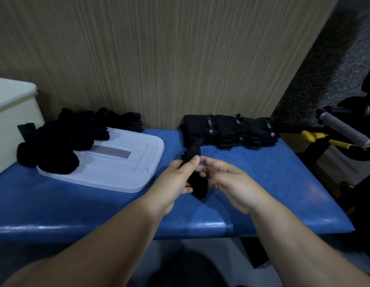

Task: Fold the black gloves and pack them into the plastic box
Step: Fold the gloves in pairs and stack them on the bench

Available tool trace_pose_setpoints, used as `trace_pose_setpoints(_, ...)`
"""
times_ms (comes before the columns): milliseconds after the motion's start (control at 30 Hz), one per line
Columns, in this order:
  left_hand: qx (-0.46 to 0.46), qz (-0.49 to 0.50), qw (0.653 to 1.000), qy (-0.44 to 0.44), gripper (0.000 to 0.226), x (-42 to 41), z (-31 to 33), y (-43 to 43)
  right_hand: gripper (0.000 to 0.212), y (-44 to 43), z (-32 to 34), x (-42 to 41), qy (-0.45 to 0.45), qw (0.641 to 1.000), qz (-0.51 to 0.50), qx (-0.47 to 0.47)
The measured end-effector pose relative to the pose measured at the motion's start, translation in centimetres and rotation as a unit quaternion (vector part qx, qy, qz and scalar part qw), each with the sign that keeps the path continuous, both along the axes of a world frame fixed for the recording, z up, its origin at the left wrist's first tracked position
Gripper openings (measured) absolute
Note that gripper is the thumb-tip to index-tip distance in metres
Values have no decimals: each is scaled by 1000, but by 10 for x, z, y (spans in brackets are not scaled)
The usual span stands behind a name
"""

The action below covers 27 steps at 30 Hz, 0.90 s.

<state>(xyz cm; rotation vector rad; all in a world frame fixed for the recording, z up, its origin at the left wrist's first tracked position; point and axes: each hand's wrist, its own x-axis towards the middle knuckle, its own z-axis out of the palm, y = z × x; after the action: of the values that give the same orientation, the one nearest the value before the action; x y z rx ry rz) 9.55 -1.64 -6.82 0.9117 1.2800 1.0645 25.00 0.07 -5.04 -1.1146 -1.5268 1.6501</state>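
- The left hand [177, 179] grips a soft black fabric glove [198, 186]. Its fingers are curled round the middle of the cloth and its thumb is laid along the top.
- The right hand [231, 183] is close against the left, palm turned inward, with its fingers half bent. Its fingertips [203, 169] reach the glove just beside the left thumb. They are blurred, so I cannot tell whether they pinch the cloth or only touch it.
- The two hands are drawn together on the one glove, just above the blue padded vinyl bench top [262, 183], near its middle.
- The held glove is bunched into a narrow roll. One end pokes out beyond the hands toward the wall and the other hangs below them, close to the bench.
- A loose heap of unfolded black gloves [72, 137] lies to the left, partly on a translucent white plastic lid [128, 172] that rests flat on the bench.
- A cream plastic box [12, 114] stands at the far left edge, just beside the heap. Its inside is not visible.
- A neat row of folded black gloves with small labelled bands [229, 131] sits at the back right of the bench, against the wood-grain wall panel [159, 59].
- Off the right end of the bench are a grey wrapped handle [343, 129] and yellow-handled tools [312, 135].
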Motion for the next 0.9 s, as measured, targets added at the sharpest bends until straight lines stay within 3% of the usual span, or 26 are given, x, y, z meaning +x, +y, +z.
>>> trace_pose_setpoints(67, -14, 23, 1000, 0, 42, -2, 0, 2, 53, -1, 0, 0, 24, 1000, -1, 10)
trace_pose_setpoints(167, -26, 66, 997, -37, 24, -4, 2, 4, 37, -1, 3, 0, 38, 991, -119, 44)
trace_pose_setpoints(267, -25, 86, 988, -125, 21, -6, 6, 4, 12, 3, 5, 7, -56, 972, -224, 35)
trace_pose_setpoints(400, 8, 44, 970, -237, 33, -5, 13, 0, 53, 2, 6, 9, -141, 974, -157, -82)
trace_pose_setpoints(500, 23, -7, 963, -270, 41, -2, 15, -4, 67, 2, 4, 4, -62, 977, -129, -156)
trace_pose_setpoints(600, 24, -35, 961, -274, 50, 2, 14, -6, 60, 6, 3, 5, 86, 962, -154, -210)
trace_pose_setpoints(667, 18, -48, 963, -264, 53, 5, 14, -7, 52, 7, 4, 7, 137, 951, -181, -211)
trace_pose_setpoints(733, 11, -53, 968, -246, 49, 8, 14, -9, 46, 8, 2, 10, 137, 953, -198, -186)
trace_pose_setpoints(833, 0, -39, 977, -212, 24, 15, 13, -10, 38, 6, 2, 13, 126, 960, -209, -139)
trace_pose_setpoints(900, -14, -9, 987, -162, 29, 21, 9, -7, 24, 4, 4, 16, 127, 961, -217, -119)
